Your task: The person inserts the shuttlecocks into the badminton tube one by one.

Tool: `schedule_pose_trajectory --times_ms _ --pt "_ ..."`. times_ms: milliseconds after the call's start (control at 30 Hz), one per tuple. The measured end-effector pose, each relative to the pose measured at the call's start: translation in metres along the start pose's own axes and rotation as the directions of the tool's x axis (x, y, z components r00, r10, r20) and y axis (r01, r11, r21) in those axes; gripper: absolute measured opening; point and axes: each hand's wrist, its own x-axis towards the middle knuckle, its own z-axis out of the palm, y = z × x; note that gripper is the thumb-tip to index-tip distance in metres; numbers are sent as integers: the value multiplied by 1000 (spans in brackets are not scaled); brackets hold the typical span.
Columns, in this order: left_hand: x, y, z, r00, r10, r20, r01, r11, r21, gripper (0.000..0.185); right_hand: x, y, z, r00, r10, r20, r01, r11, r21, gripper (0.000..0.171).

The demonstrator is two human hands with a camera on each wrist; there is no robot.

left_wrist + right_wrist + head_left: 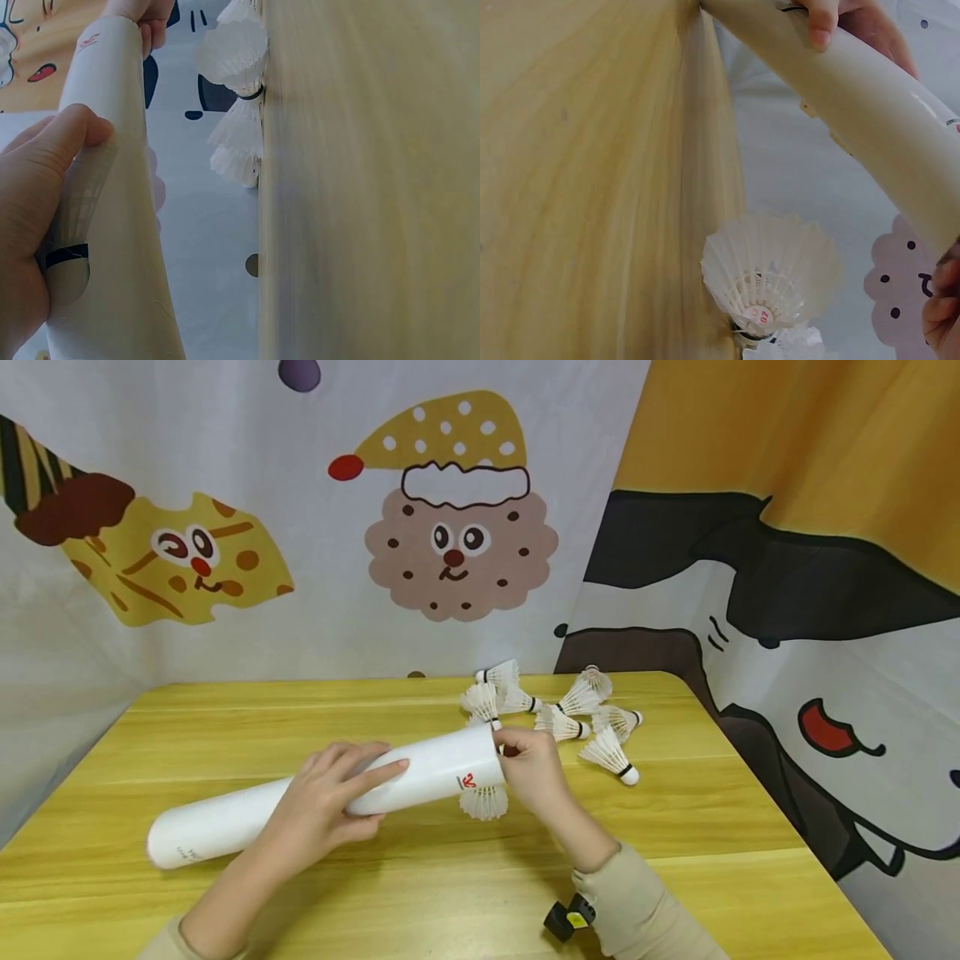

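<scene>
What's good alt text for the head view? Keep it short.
A person's left hand grips a long white tube lying across a yellow wooden table, while the right hand works at the tube's open end. One shuttlecock sits just below that end; loose shuttlecocks lie behind. Cartoon-print curtains form the backdrop.

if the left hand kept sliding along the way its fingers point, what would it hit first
Probably the right hand. The left hand grips the white tube with fingers pointing along it toward the open end, where the right hand's fingers sit. The loose shuttlecocks lie further back, though depth is hard to judge.
</scene>
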Motion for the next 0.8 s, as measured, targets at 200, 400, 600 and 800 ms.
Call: schedule_pose_trajectory --times_ms 200,400,600,800 --pt "0 -1 -1 1000 -13 1 13 1000 6 65 2 -3 -7 997 0 74 4 999 -51 20" --pt "-1 -3 -2 1000 -22 -1 22 1000 -1 59 2 -2 -11 991 -98 96 105 992 -70 24" --pt "-1 -2 -4 1000 -25 -10 25 1000 -2 67 2 0 -14 979 -191 74 197 976 -97 24" --pt "-1 -3 -7 999 -32 -31 32 999 9 52 5 1 -25 981 -187 42 191 975 -110 24"
